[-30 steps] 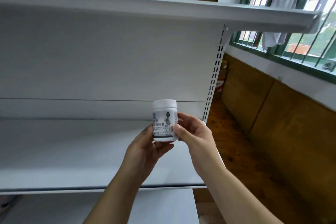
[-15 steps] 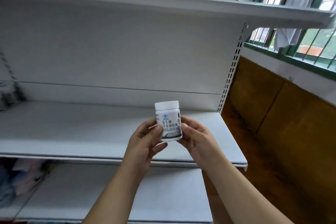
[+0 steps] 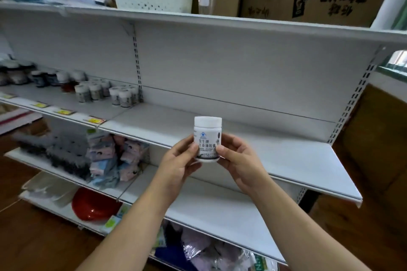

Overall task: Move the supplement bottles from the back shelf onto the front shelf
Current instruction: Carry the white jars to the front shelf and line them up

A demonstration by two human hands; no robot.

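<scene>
**One bottle in hand, not yet placed**

Bottle (image 3: 207,138) is upright in mid-air, just in front of the front edge of the middle shelf (image 3: 286,152), right section. It isn't touching the shelf.

Both hands are on it. Left hand (image 3: 178,165) and right hand (image 3: 240,160) each have fingers (image 3: 222,149) curled round the lower half, thumbs on the label side. The cap is clear of both.

Progress, my read: carry stage.
- I see no bottles set on the right section.
- The left section of the same shelf has a cluster of small jars (image 3: 105,92) toward its back edge. They're blurred, so I can't say if they're the same product, or whether they're moved stock or stock still waiting.
- I also can't tell from this view which shelf counts as "front".

Left to do: set this bottle down and let go, then repeat for whatever remains. Count remaining: unknown.
</scene>
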